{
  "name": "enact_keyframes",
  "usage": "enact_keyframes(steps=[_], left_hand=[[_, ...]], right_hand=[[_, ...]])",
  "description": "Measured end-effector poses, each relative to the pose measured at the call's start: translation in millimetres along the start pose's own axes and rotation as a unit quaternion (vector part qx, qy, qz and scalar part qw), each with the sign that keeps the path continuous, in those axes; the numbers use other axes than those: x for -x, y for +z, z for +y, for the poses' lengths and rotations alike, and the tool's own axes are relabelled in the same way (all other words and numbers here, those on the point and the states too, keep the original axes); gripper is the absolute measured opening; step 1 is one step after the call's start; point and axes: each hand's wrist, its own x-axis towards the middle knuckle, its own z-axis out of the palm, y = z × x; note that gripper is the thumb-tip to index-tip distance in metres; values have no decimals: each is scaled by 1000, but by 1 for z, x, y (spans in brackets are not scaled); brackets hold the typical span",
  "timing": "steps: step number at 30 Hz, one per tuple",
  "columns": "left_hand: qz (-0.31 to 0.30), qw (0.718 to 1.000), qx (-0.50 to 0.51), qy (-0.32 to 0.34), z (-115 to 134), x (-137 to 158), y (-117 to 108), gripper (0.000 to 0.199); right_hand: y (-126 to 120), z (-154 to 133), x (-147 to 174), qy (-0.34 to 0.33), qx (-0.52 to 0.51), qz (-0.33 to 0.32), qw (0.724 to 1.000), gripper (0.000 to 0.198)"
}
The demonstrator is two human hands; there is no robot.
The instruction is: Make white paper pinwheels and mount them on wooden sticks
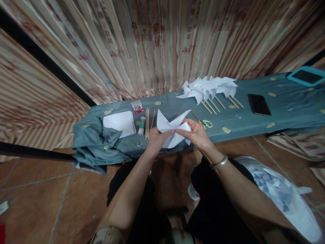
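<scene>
Rear boundary: pleated curtain [152,44], pale and brown stripes, reddish floral motifs. The curtain spans the full width behind the table [246,127].

Left side: one black bar [48,54] slopes down from the upper left corner toward the table's rear edge; a lower bar [38,151] runs from the left edge to the table's near end.

Table: long, narrow, covered by a grey-green cloth [87,144] with yellow motifs. The cloth is bunched at the left end and hangs over it.

Floor [30,189]: reddish-brown tiles, pale joints [61,200].

Light: dim, darker toward the upper right.
</scene>
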Motion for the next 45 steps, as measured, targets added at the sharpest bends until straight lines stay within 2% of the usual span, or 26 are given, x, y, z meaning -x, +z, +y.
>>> enact_keyframes(steps=[16, 25, 30, 45], left_hand=[[-17, 1000, -1, 1, 0, 0, -2, 31], [-3, 999, -12, 30, -1, -1, -3, 36], [4, 1000, 1, 16, 0, 0, -3, 39], [20, 1000, 8, 22, 5, 6, -1, 31]], right_hand=[[5, 0, 1, -4, 13, 33, 999, 46], [7, 2, 1, 2, 14, 30, 999, 49], [9, 0, 2, 13, -10, 20, 1000, 49], [15, 1, 4, 25, -32, 26, 999, 50]])
